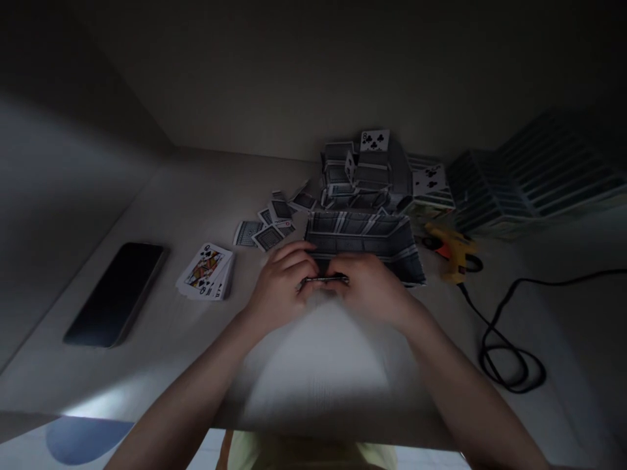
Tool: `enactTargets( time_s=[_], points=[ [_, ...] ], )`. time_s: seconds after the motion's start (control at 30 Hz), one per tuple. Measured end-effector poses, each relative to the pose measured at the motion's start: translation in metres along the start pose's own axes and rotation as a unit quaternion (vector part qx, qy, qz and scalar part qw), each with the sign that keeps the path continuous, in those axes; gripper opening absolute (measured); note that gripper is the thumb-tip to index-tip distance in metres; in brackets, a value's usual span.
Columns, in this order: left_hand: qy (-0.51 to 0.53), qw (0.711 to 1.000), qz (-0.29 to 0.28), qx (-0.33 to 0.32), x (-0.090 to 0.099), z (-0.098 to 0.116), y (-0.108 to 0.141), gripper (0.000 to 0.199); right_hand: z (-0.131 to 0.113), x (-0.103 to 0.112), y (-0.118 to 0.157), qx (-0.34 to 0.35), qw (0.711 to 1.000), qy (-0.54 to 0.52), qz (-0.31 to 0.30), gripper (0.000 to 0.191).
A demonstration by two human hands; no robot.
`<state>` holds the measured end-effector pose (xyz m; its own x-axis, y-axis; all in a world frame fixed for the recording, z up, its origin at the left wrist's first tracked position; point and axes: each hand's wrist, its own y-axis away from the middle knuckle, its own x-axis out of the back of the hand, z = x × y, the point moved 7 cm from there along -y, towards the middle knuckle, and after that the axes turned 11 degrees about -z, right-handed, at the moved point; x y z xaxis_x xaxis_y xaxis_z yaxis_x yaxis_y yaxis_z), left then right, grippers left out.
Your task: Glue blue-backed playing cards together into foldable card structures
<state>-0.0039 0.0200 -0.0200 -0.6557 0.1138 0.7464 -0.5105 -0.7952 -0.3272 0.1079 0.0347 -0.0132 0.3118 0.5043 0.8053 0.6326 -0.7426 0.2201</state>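
My left hand [284, 281] and my right hand [371, 284] meet at the middle of the table, fingers curled round a playing card [323, 279] seen nearly edge-on. Its face is hidden, and I cannot tell whether it is bent. Just behind the hands stands an open box [360, 225] built of patterned playing cards; the hands cover its near left part. Several loose cards [268, 237] lie to the left of the box. Nearer the left forearm is a fanned pile of cards [206, 271] with a queen on top.
Behind the box sits a heap of folded card pieces [372, 171]. A yellow glue gun [458, 251] lies on the right, its black cord [509, 349] looping across the table. Striped boxes [519, 186] stand at the back right. A dark phone [116, 294] rests at the left.
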Motion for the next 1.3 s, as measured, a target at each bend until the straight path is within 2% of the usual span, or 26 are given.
enactTargets(
  time_s=[0.2, 0.33, 0.6, 0.87, 1.13, 1.3],
  points=[
    [0.021, 1.000, 0.002, -0.012, 0.0004, 0.0013, -0.0009, 0.014, -0.0020, -0.0021, 0.0002, -0.039, 0.994, 0.092, 0.043, 0.013],
    [0.023, 1.000, 0.006, -0.011, -0.0003, 0.0010, -0.0004, 0.014, -0.0033, -0.0015, -0.0006, -0.047, 0.992, 0.107, 0.050, 0.015],
    [0.021, 1.000, 0.004, -0.019, 0.0001, -0.0009, 0.0000, 0.013, -0.0013, -0.0005, -0.0015, -0.048, 0.992, 0.114, 0.032, 0.012],
    [0.020, 0.999, 0.007, -0.025, 0.0017, 0.0010, -0.0008, 0.014, 0.0000, -0.0025, -0.0009, 0.002, 0.999, 0.046, -0.021, 0.006],
    [0.016, 1.000, 0.003, -0.015, 0.0001, -0.0017, 0.0008, 0.012, -0.0025, 0.0004, 0.0037, 0.025, 0.999, 0.012, -0.030, 0.009],
    [-0.005, 1.000, -0.008, -0.010, -0.0012, -0.0022, 0.0013, 0.010, -0.0065, 0.0009, 0.0048, 0.010, 0.997, 0.074, -0.015, 0.015]
  ],
)
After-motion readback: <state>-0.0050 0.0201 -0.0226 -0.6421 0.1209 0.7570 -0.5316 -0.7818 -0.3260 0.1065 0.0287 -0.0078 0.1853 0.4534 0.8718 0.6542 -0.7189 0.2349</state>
